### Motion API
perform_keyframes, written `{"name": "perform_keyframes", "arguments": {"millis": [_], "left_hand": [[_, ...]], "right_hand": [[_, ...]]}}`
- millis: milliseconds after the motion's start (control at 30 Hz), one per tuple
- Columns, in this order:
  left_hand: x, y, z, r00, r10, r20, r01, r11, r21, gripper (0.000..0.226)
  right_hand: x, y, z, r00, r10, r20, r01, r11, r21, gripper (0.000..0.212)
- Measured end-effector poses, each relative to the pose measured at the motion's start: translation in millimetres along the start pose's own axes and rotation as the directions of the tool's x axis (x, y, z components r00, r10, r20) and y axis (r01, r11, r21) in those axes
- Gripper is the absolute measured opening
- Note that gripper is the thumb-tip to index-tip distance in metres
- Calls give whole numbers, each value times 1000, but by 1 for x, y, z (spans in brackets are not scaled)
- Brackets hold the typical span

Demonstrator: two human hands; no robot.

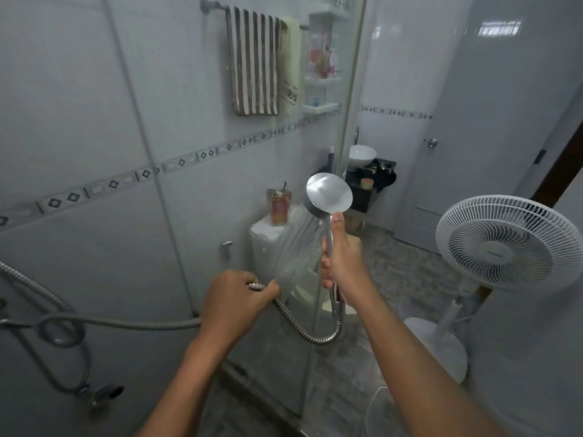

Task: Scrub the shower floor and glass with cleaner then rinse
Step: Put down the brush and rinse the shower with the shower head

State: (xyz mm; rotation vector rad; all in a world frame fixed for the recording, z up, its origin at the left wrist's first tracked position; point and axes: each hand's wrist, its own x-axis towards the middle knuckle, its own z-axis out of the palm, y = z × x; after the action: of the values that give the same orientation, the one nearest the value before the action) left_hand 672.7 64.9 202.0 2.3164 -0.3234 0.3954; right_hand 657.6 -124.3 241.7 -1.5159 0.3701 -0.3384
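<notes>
My right hand (342, 260) grips the chrome handle of a round shower head (329, 193), held upright at centre. Water sprays from its face down and to the left onto the glass panel (220, 190) in front of me. My left hand (235, 298) is closed around the metal shower hose (303, 326), which loops under the handle and runs left toward the wall fitting (101, 394). The shower floor is barely visible at the bottom edge.
Behind the glass stand a toilet tank (268, 250) with a bottle (279, 205) on it, a striped towel (254, 61) on a rail and a corner shelf (321, 80). A white pedestal fan (508, 241) stands at right, near a closed door (457, 137).
</notes>
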Motion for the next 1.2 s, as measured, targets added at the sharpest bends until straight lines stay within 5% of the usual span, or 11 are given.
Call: {"name": "perform_keyframes", "arguments": {"millis": [433,767,1000,1200], "left_hand": [[18,10,-20,996,69,-64,-74,994,-86,59],[127,72,-109,929,214,-303,-264,955,-135,55],[203,125,-181,846,335,-416,-425,894,-144,54],[241,145,-223,797,360,-485,-478,867,-142,55]], "right_hand": [[0,-35,12,996,-83,16,84,993,-81,68],[28,-184,38,938,-330,-106,338,938,75,64],[34,-292,64,833,-537,-131,552,825,126,66],[38,-346,83,789,-577,-210,612,764,202,65]]}}
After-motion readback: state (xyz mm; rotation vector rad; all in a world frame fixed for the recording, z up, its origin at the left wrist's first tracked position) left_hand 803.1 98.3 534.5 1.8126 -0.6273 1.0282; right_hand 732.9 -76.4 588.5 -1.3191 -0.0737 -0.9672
